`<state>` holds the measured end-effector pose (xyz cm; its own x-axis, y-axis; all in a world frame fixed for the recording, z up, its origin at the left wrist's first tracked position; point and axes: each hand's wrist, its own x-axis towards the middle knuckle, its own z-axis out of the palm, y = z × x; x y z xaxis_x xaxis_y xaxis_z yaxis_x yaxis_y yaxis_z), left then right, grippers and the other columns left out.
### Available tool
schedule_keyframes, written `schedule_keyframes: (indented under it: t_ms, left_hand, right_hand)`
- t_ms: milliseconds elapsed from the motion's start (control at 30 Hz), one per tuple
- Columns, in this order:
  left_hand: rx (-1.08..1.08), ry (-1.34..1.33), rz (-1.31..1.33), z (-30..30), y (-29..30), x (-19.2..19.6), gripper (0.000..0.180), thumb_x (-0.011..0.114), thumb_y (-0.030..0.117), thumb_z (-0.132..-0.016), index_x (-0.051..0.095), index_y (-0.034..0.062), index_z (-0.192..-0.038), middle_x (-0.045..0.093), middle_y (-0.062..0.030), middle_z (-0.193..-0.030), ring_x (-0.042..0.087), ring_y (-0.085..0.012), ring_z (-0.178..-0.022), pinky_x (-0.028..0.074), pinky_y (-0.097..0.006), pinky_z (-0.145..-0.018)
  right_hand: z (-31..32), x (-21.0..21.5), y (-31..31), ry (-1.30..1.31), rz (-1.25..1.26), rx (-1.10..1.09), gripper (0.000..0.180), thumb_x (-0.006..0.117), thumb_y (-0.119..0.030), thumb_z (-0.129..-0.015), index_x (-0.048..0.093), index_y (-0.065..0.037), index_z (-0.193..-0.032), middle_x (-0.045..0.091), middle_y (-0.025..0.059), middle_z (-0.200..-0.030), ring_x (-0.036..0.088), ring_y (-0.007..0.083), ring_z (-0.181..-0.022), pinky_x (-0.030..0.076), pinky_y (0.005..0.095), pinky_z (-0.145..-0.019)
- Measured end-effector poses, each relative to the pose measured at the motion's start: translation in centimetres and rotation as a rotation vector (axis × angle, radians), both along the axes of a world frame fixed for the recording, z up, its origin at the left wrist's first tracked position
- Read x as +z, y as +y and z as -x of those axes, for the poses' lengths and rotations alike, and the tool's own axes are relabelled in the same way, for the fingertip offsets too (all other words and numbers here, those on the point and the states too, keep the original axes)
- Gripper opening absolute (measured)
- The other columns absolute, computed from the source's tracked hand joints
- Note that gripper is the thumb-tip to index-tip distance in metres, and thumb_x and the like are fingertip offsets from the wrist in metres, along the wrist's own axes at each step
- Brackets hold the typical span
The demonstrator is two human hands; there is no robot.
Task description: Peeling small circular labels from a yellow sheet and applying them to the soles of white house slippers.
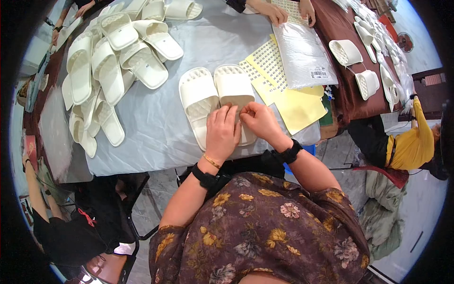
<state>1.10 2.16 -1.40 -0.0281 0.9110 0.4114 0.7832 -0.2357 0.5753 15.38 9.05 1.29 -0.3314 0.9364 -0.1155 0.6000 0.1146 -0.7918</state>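
Two cream slide slippers lie side by side on the grey table cover [156,128] right in front of me, the left slipper [197,97] and the right slipper [233,87]. My left hand [222,132] rests flat over the gap between their heel ends, fingers pressed down. My right hand [257,119] pinches at the heel of the right slipper, fingertips meeting those of the left hand. What is between the fingers is too small to tell.
A heap of cream slippers [113,61] covers the table's left and far side. Yellow sticker sheets [279,80] and a clear plastic bag stack [305,54] lie to the right. Another person's hands [279,12] work at the far edge. More slippers [352,59] sit on a brown table.
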Motion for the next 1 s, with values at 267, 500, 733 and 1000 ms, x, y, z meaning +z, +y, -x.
schedule_keyframes:
  t_ms: [267, 500, 733, 1000]
  left_hand:
    - [-0.008, -0.018, 0.012, 0.0, 0.0, 0.2, 0.047, 0.067, 0.014, -0.084, 0.056, 0.0033, -0.129, 0.056, -0.0182, -0.123, 0.051, -0.0364, -0.113, 0.039, -0.046, -0.101]
    - [0.003, -0.012, 0.009, 0.0, 0.0, 0.2, 0.048, 0.067, 0.014, -0.083, 0.056, 0.0033, -0.128, 0.056, -0.0167, -0.122, 0.051, -0.0353, -0.113, 0.040, -0.046, -0.101]
    - [-0.002, -0.015, -0.005, -0.1, 0.0, 0.3, 0.045, 0.066, 0.012, -0.082, 0.059, 0.0073, -0.126, 0.057, -0.0146, -0.121, 0.052, -0.0336, -0.112, 0.040, -0.046, -0.099]
    - [-0.052, 0.214, -0.048, -0.4, 0.0, 0.9, 0.034, 0.065, 0.009, -0.081, 0.069, 0.0096, -0.114, 0.059, -0.0120, -0.123, 0.054, -0.0297, -0.109, 0.043, -0.043, -0.094]
  right_hand:
    - [0.4, 0.1, 0.1, -0.043, -0.022, -0.036, 0.018, 0.067, -0.015, -0.083, 0.065, -0.002, -0.095, 0.068, 0.0219, -0.078, 0.068, 0.0366, -0.075, 0.053, 0.0419, -0.067]
    - [0.4, -0.7, -0.3, 0.011, -0.065, -0.142, 0.019, 0.066, -0.015, -0.084, 0.062, -0.002, -0.098, 0.067, 0.0200, -0.073, 0.068, 0.0360, -0.071, 0.052, 0.0436, -0.063]
    - [0.5, -2.3, -0.1, 0.007, -0.263, -0.192, 0.017, 0.069, -0.013, -0.083, 0.060, -0.002, -0.091, 0.059, 0.0124, -0.060, 0.059, 0.0253, -0.053, 0.046, 0.0366, -0.053]
    - [-3.3, -0.4, -0.4, 0.139, -0.159, -0.261, 0.012, 0.067, -0.014, -0.088, 0.062, -0.005, -0.095, 0.062, 0.0123, -0.062, 0.062, 0.0262, -0.056, 0.046, 0.0372, -0.054]
